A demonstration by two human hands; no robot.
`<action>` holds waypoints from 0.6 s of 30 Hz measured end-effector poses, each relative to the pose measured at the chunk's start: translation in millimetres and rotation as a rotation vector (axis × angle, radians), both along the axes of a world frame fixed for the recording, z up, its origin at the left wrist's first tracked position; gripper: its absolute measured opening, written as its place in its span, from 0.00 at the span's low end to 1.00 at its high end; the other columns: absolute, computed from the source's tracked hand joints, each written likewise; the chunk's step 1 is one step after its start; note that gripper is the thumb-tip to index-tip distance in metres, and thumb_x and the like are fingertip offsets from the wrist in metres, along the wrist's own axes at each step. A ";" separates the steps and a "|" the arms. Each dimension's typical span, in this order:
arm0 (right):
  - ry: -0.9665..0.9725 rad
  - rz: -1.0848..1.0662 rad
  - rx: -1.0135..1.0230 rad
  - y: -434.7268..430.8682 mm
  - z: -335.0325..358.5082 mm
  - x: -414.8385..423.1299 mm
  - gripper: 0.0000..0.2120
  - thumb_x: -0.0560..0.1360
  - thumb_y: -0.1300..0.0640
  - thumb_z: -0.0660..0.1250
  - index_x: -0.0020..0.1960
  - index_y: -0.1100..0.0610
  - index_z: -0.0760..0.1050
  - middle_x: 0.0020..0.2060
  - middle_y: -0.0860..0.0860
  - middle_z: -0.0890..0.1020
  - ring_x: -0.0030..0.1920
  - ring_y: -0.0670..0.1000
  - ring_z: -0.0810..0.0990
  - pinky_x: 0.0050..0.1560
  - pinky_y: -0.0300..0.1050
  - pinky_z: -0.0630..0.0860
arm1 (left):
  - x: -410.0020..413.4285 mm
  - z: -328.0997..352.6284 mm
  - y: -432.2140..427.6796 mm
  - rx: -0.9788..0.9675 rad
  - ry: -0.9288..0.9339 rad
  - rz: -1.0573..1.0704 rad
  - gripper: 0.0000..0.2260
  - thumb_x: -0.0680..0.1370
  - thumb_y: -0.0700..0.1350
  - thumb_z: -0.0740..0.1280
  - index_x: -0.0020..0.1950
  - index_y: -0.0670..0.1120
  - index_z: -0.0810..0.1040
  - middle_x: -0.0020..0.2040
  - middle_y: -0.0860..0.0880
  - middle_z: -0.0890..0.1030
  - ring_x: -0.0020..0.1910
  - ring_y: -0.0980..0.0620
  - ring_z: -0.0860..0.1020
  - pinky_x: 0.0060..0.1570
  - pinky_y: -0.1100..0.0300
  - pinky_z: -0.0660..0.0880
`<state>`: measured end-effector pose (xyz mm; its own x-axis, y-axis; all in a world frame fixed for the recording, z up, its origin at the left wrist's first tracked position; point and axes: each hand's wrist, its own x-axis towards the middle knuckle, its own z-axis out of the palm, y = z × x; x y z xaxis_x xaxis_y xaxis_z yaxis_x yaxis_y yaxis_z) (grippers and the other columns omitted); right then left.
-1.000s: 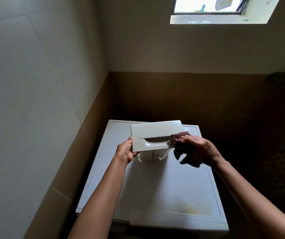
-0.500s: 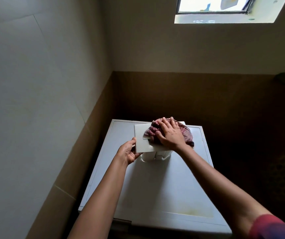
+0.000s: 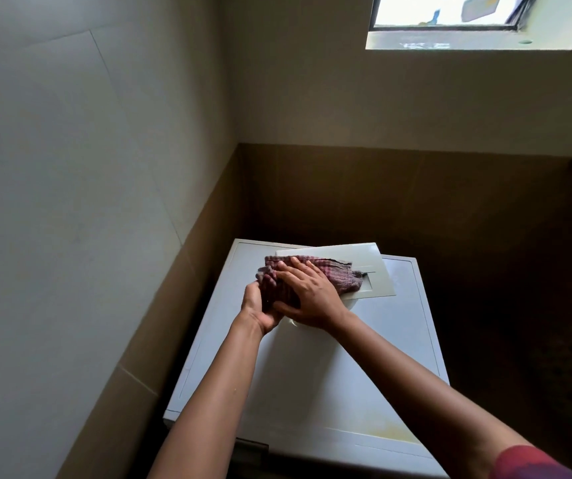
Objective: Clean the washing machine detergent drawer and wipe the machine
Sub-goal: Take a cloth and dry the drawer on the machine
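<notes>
The white detergent drawer (image 3: pixel 364 267) is held above the white washing machine top (image 3: pixel 364 368), its front panel facing up and tilted toward me. A reddish checked cloth (image 3: pixel 326 271) covers the panel's left half. My right hand (image 3: pixel 307 292) lies flat on the cloth with fingers straight, pressing it against the panel. My left hand (image 3: pixel 260 305) grips the drawer's left end from below, fingers partly hidden under the cloth. The drawer's body under the panel is mostly hidden by my hands.
The machine stands in a corner, with a pale wall (image 3: pixel 87 202) close on the left and a brown tiled wall (image 3: pixel 398 195) behind. A bright window (image 3: pixel 450 15) sits high on the right. Right of the machine it is dark.
My right hand has slid the cloth leftward across the drawer front, now over the left end. The panel's right part with the handle recess has come into view.
</notes>
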<state>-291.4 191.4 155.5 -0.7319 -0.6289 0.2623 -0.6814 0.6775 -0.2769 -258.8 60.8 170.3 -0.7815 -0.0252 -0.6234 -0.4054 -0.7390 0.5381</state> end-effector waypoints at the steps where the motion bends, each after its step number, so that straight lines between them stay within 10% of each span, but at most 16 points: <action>1: 0.015 0.038 -0.015 3.9 -1.9 0.3 0.32 0.70 0.34 0.57 0.69 0.49 0.70 0.71 0.48 0.70 0.74 0.51 0.61 0.75 0.51 0.55 | 0.6 -2.7 -0.5 0.002 0.002 0.000 0.19 0.80 0.49 0.52 0.52 0.42 0.80 0.44 0.40 0.83 0.45 0.43 0.81 0.43 0.52 0.79; 6: 0.048 0.190 -0.096 18.0 -4.9 4.2 0.20 0.73 0.42 0.65 0.61 0.49 0.78 0.64 0.47 0.77 0.69 0.50 0.71 0.69 0.52 0.67 | 1.6 -2.3 -2.5 0.013 -0.002 -0.086 0.23 0.78 0.58 0.60 0.54 0.39 0.80 0.45 0.38 0.82 0.45 0.40 0.81 0.42 0.47 0.80; 18: 0.261 -0.019 -0.156 104.1 -10.6 9.5 0.16 0.68 0.66 0.66 0.52 0.52 0.80 0.49 0.46 0.84 0.53 0.49 0.82 0.49 0.47 0.78 | -8.8 2.9 3.3 -0.179 -0.066 -0.108 0.05 0.80 0.42 0.65 0.50 0.41 0.77 0.31 0.42 0.83 0.41 0.45 0.79 0.33 0.54 0.80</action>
